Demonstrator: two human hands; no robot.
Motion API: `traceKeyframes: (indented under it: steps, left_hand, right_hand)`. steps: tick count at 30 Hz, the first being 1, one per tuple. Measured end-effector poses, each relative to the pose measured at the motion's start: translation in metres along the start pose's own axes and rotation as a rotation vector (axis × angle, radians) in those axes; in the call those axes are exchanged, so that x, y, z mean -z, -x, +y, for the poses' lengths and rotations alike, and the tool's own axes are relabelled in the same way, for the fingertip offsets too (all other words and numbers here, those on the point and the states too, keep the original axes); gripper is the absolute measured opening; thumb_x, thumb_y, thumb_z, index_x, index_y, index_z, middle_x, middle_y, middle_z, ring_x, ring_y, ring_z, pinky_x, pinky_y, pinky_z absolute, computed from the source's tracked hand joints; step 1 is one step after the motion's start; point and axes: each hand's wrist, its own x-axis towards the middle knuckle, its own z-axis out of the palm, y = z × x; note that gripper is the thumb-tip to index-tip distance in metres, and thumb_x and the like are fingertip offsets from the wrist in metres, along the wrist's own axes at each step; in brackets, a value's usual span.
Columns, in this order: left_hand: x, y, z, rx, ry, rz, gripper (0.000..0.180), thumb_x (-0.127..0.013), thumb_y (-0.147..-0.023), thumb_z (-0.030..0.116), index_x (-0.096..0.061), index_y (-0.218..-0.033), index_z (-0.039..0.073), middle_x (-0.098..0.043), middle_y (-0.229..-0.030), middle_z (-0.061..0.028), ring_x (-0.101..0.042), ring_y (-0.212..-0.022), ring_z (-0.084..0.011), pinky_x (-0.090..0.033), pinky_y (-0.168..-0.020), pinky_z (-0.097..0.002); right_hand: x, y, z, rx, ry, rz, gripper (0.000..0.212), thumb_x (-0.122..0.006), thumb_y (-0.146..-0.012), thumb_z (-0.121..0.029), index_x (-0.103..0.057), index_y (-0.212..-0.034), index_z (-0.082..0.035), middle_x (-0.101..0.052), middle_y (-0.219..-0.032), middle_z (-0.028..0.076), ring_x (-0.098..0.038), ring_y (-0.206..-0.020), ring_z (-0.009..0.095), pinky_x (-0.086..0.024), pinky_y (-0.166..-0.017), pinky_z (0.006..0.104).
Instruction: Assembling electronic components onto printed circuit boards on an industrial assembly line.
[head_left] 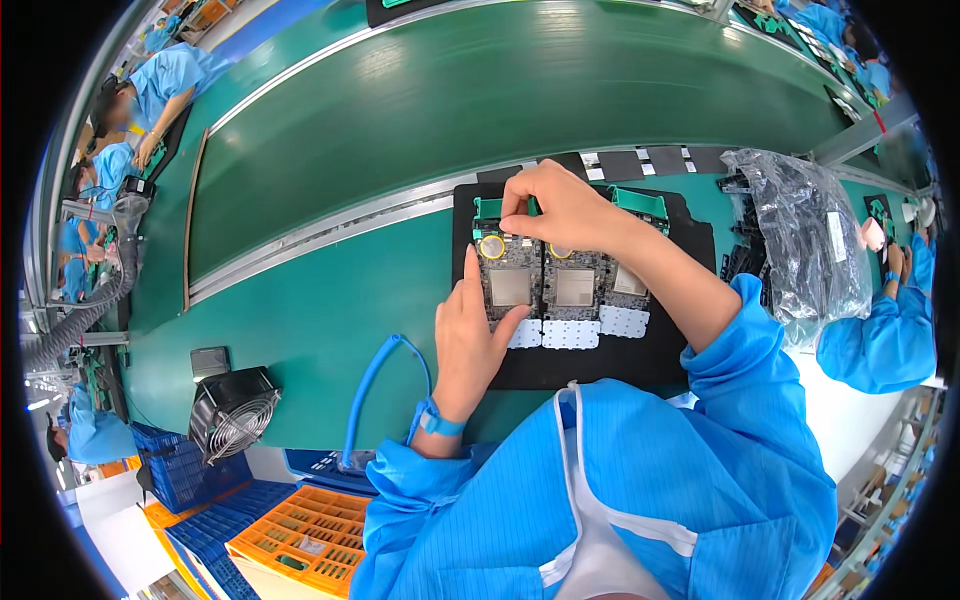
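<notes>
Three circuit boards lie side by side on a black mat (560,372), each with a square silver metal plate and a white dotted pad at its near end. My left hand (466,328) rests at the left edge of the leftmost circuit board (510,287), index finger stretched along it and thumb apart over its lower part. Over that board's far end, beside a green plastic part (488,208), my right hand (560,207) is closed in a pinch; its fingertips hide what they hold. It partly covers the middle circuit board (574,288), and my right forearm crosses the right circuit board (628,281).
A metal rail (330,233) borders the green conveyor (500,80) beyond the mat. Clear plastic wrapping (800,235) covers black parts at right. At left stand a fan (232,410) and a blue coiled hose (367,385); an orange crate (310,535) sits below. Co-workers sit at both sides.
</notes>
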Motion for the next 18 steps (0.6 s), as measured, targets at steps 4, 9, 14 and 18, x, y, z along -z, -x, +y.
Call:
traceKeyframes:
  steps: [4,9,14,18]
  left_hand:
    - [-0.001,0.003,0.000,-0.019,0.009,0.010,0.093,-0.081,-0.075,0.017,-0.028,-0.147,-0.008,-0.062,-0.098,-0.0186,-0.061,-0.084,-0.0347,-0.044,-0.072,-0.0418]
    - [-0.002,0.002,0.001,-0.002,0.008,0.001,0.092,-0.081,-0.076,0.018,-0.028,-0.148,-0.007,-0.062,-0.098,-0.0180,-0.061,-0.085,-0.0344,-0.043,-0.074,-0.0407]
    - [-0.002,0.003,0.000,-0.004,-0.004,0.005,0.093,-0.080,-0.077,0.019,-0.027,-0.148,-0.007,-0.061,-0.099,-0.0175,-0.061,-0.086,-0.0335,-0.043,-0.074,-0.0401]
    - [-0.003,0.003,-0.002,-0.002,0.003,0.008,0.093,-0.081,-0.077,0.019,-0.027,-0.148,-0.007,-0.061,-0.099,-0.0170,-0.060,-0.085,-0.0328,-0.043,-0.074,-0.0402]
  right_hand:
    - [0.011,-0.014,0.006,-0.106,-0.148,-0.221,0.018,-0.073,-0.082,-0.018,-0.067,-0.082,-0.001,-0.067,-0.080,0.008,-0.062,-0.078,0.017,-0.046,-0.073,0.0333]
    - [0.016,-0.022,0.003,-0.102,-0.105,-0.306,0.021,-0.075,-0.081,-0.018,-0.067,-0.081,0.002,-0.068,-0.079,0.009,-0.063,-0.076,0.017,-0.047,-0.070,0.0324]
    - [0.023,-0.029,-0.007,-0.109,-0.031,-0.337,0.021,-0.075,-0.081,-0.018,-0.068,-0.082,0.002,-0.068,-0.077,0.009,-0.062,-0.071,0.018,-0.048,-0.066,0.0323]
    - [0.026,-0.029,-0.006,-0.131,-0.054,-0.387,0.022,-0.074,-0.083,-0.019,-0.067,-0.083,0.002,-0.068,-0.077,0.008,-0.061,-0.071,0.016,-0.048,-0.067,0.0324]
